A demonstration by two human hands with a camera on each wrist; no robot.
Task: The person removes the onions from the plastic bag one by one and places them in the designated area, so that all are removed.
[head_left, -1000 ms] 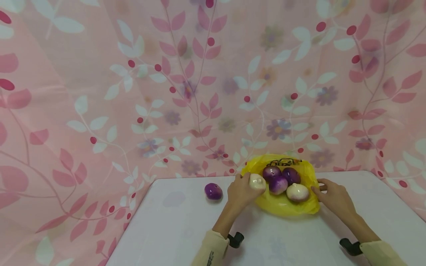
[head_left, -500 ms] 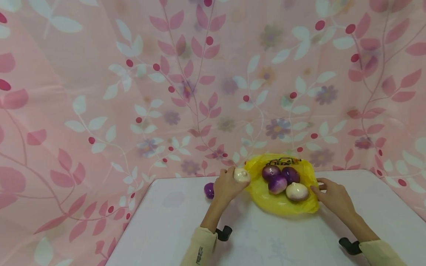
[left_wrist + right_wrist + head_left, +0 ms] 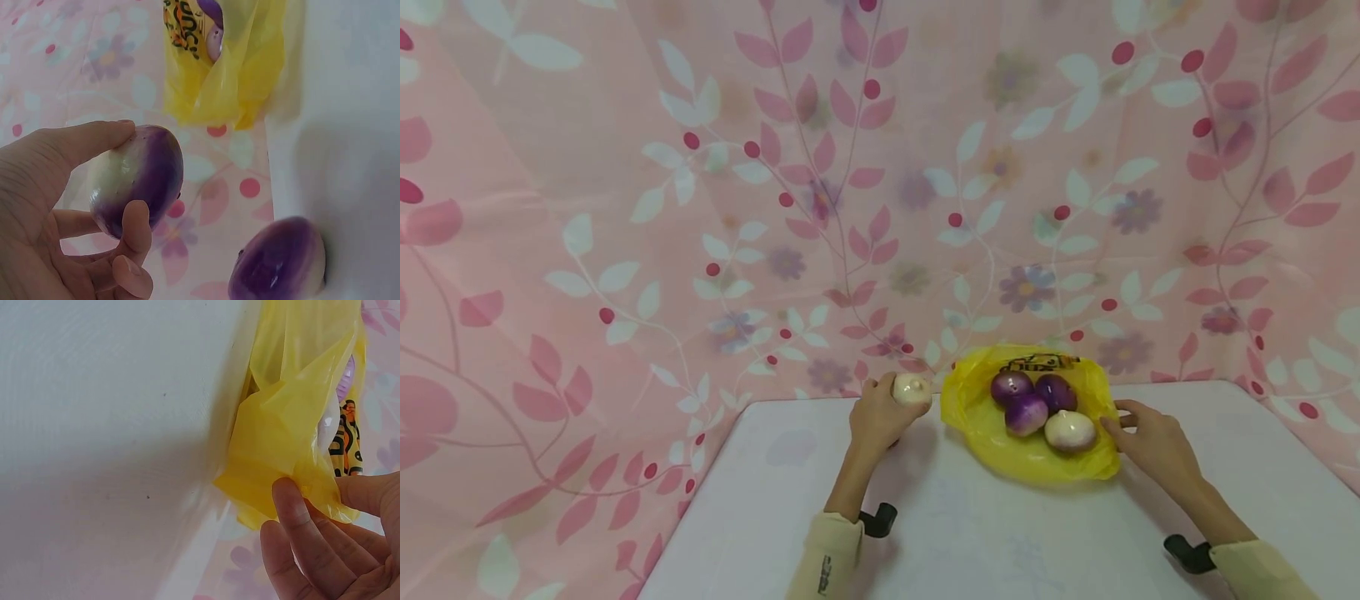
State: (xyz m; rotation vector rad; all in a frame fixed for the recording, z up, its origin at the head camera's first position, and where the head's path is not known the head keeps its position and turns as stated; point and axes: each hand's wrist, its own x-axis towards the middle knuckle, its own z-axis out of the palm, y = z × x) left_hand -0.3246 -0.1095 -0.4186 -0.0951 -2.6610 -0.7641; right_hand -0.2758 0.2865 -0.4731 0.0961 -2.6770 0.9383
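Observation:
My left hand (image 3: pixel 874 419) grips a shiny purple-and-white turnip (image 3: pixel 137 178) between thumb and fingers, above the table left of the bag. In the head view that turnip shows its pale side. Another purple-and-white turnip (image 3: pixel 281 259) lies on the table below this hand; the head view has it almost wholly hidden behind the hand. A yellow plastic bag (image 3: pixel 1026 471) lies open with several turnips, among them a mostly white turnip (image 3: pixel 1070 432) and a dark purple turnip (image 3: pixel 1056 394). Thumb and fingers of my right hand (image 3: pixel 1159 446) pinch the bag's right edge.
Everything stands on a white table (image 3: pixel 760 533). Behind its far edge hangs a pink floral curtain (image 3: pixel 865 250). A black wrist mount (image 3: pixel 880 520) sits on the left forearm, and another black mount (image 3: pixel 1189 554) on the right.
My left hand has moved left, carrying the turnip away from the bag's left side until it covers the loose turnip. The right hand keeps its place at the bag's edge.

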